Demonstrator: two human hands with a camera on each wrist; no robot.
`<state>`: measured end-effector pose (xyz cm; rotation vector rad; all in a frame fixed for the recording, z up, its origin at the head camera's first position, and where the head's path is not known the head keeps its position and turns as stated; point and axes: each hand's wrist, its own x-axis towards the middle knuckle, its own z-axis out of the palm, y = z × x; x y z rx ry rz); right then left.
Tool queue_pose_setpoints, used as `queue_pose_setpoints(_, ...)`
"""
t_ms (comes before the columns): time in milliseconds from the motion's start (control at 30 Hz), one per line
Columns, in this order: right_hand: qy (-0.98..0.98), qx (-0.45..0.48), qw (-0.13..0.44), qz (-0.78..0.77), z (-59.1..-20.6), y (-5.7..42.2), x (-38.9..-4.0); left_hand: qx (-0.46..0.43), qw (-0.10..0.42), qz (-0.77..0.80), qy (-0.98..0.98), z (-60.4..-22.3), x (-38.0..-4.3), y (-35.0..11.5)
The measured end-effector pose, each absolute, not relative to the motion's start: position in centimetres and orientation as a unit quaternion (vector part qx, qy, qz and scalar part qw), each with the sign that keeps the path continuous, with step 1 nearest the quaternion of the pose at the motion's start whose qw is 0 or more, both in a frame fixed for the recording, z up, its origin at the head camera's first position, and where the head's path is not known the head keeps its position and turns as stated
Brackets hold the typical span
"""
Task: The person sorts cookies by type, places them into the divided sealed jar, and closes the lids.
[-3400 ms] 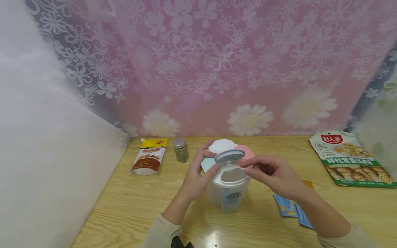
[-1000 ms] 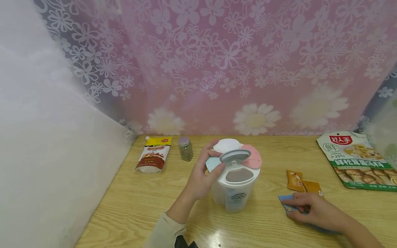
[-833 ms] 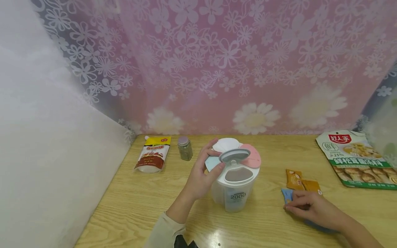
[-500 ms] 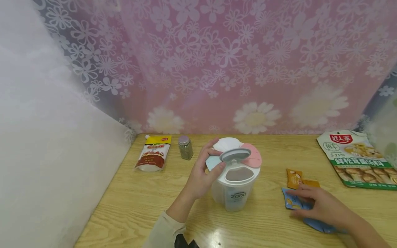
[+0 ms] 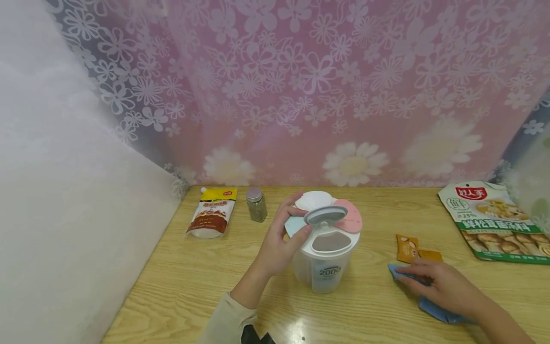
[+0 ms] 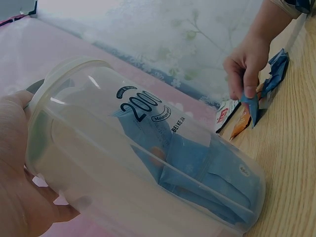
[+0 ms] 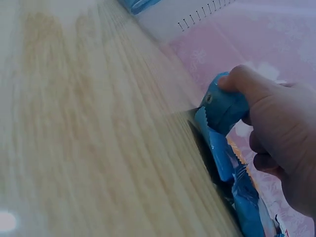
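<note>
My left hand [image 5: 279, 246] holds the translucent storage canister [image 5: 328, 274] by its lid, thumb and fingers spread along the near-left side. The grey-rimmed front flap [image 5: 326, 215] is raised over an opening; pale blue, white and pink flaps cover the other sections. Through the wall, in the left wrist view, several blue packets [image 6: 185, 160] show inside. At right, my right hand [image 5: 449, 286] pinches a blue packet [image 7: 224, 106] between thumb and fingers, one end tilted up off the wood. More blue packets [image 7: 247, 202] lie below that hand.
Two orange packets [image 5: 407, 248] lie just beyond the right hand. A green and white mushroom pouch [image 5: 494, 222] is at far right. A spouted pouch [image 5: 212, 215] and a small spice jar [image 5: 257, 206] are at back left. A floral curtain [image 5: 296, 95] hangs behind the table.
My right hand has gone from the raised flap to the blue packets at right. Half a second ago its fingers were spread over one; now they pinch it. The left hand keeps its hold.
</note>
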<state>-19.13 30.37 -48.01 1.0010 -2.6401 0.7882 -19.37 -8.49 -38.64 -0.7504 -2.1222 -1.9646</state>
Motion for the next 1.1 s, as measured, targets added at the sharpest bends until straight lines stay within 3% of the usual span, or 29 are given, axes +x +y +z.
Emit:
queue_pose_setpoints(133, -0.851, 0.383, 0.138, 0.332, -48.0, 30.1, -19.9, -0.251, 0.078, -0.655, -0.708, -38.5, -19.4, -8.5)
queue_pose_setpoints(300, -0.803, 0.411, 0.125, 0.413, -47.7, 29.5, -20.6, -0.253, 0.082, -0.656, -0.707, -38.4, -19.5, -8.5)
queue_pose_setpoints(533, -0.832, 0.296, 0.053, 0.467, -46.2, 29.1, -19.5, -0.257, 0.087, -0.655, -0.705, -38.3, -19.7, -8.4)
queue_pose_setpoints(700, -0.85, 0.207, 0.036, 0.484, -44.0, 28.5, -18.5, -0.261, 0.082, -0.655, -0.705, -38.4, -19.8, -8.5)
queue_pose_setpoints(1100, -0.715, 0.288, 0.022, 0.637, -42.1, 25.6, -17.8, -0.263, 0.074, -0.655, -0.705, -38.8, -19.3, -8.5)
